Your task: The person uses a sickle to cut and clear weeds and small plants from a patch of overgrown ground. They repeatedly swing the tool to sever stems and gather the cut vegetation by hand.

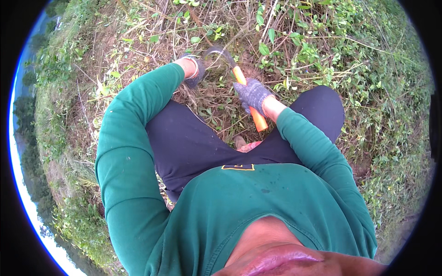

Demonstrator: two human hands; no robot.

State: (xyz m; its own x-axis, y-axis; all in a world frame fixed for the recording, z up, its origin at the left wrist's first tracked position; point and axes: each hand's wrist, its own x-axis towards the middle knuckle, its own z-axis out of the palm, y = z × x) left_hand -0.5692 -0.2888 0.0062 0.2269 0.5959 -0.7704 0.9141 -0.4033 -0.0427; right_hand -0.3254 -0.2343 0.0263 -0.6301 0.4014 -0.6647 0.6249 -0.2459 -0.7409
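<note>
In a grey knitted glove, my right hand (pixel 252 94) is wrapped round the orange handle of a sickle (pixel 239 76). The handle's butt sticks out below my fist, and the dark curved blade (pixel 220 51) arcs up and to the left, close over the weeds. My left hand (pixel 195 73), gloved too, hangs just left of the blade, near cut stems and loose grass (pixel 209 99). Its fingers are mostly hidden behind the wrist, so I cannot make out whether they hold anything.
Leafy weeds (pixel 294 37) and dry stalks cover the ground ahead and to the right. My bent knees (pixel 322 108) frame the patch between my hands, where a foot (pixel 240 142) shows. Bare brown soil (pixel 108 46) lies at the far left, with a slope and trees beyond.
</note>
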